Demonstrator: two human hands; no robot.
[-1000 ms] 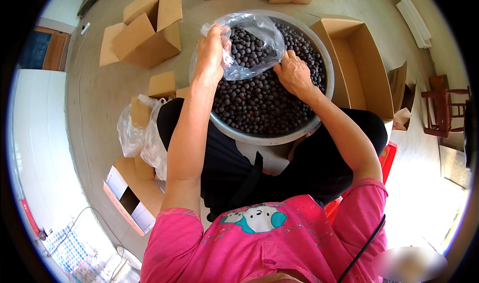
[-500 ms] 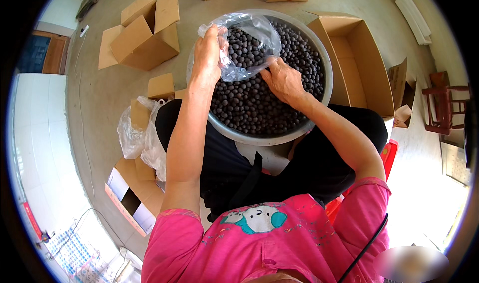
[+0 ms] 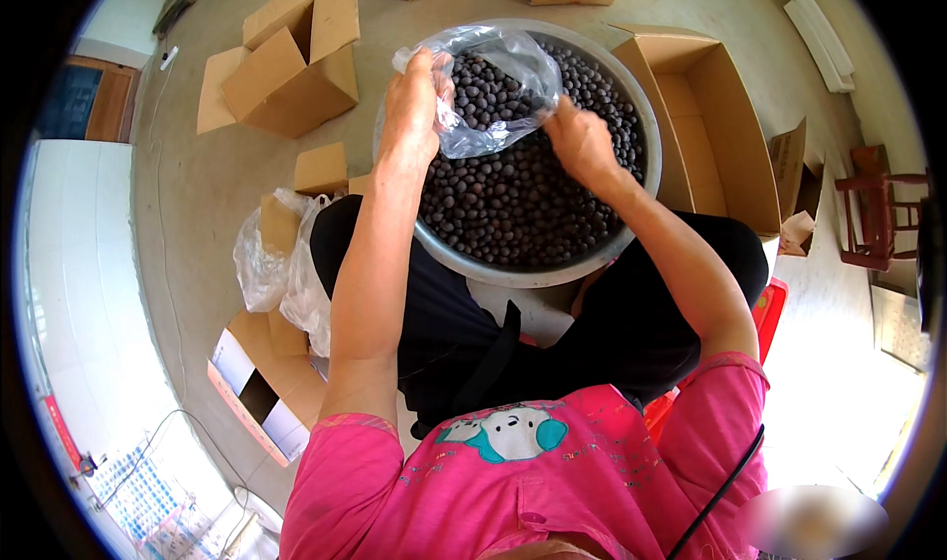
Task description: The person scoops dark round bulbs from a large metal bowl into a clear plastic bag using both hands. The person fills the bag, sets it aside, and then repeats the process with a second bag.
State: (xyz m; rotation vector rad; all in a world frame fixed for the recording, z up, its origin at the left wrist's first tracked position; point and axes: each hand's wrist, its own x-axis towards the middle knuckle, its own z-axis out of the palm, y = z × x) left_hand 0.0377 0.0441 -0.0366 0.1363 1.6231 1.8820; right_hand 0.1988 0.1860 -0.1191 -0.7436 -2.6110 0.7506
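A wide round metal basin (image 3: 643,190) full of small dark round balls (image 3: 493,205) stands in front of my knees. Over it I hold a clear plastic bag (image 3: 483,144) with its mouth spread wide, and dark balls show inside its opening. My left hand (image 3: 412,101) grips the bag's left edge, fingertips partly hidden by the plastic. My right hand (image 3: 582,141) pinches the right rim of the bag, slightly blurred, just above the balls in the basin.
At the right of the basin is an open cardboard box (image 3: 705,126). Another open box (image 3: 291,62) lies at the far left. Crumpled plastic bags (image 3: 286,254) and a smaller carton (image 3: 266,382) sit by my left leg. A red stool (image 3: 769,308) shows under me.
My right hand has moved a little right and up along the bag's rim, and the mouth is pulled slightly that way. My left hand keeps its hold in nearly the same place.
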